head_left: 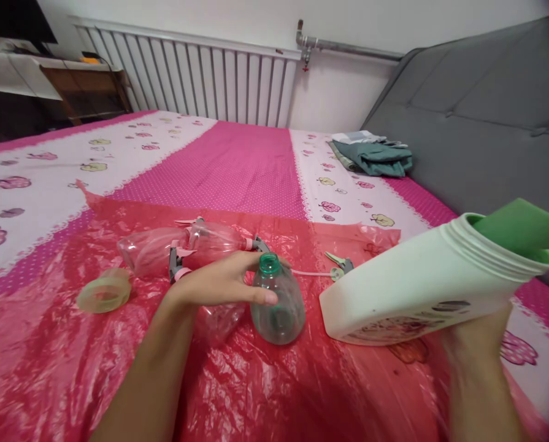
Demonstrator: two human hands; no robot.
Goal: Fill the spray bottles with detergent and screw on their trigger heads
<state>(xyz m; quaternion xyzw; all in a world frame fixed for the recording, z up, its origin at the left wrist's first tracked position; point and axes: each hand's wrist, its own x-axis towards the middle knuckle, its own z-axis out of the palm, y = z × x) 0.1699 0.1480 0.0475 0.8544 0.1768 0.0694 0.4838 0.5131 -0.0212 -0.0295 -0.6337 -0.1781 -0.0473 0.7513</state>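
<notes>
Bed (pixel 256 159) — plastic sheet (pixel 251 393), folded clothes (pixel 375 156).

Home bedroom, patterned bedspread (pixel 256 159), grey padded headboard (pixel 490 104), radiator (pixel 200 77)

Around the bottle (pixel 280 320), a hand could pass at 6 o'clock over open red sheet (pixel 256 393). The left hand (pixel 230 282) bars 9, and clear bottles (pixel 214 239) crowd 10 to 11. A slim gap runs at 3, before the tilted jug (pixel 407 282); at 2, a spray head (pixel 345 266) and tube (pixel 311 274) obstruct.
</notes>
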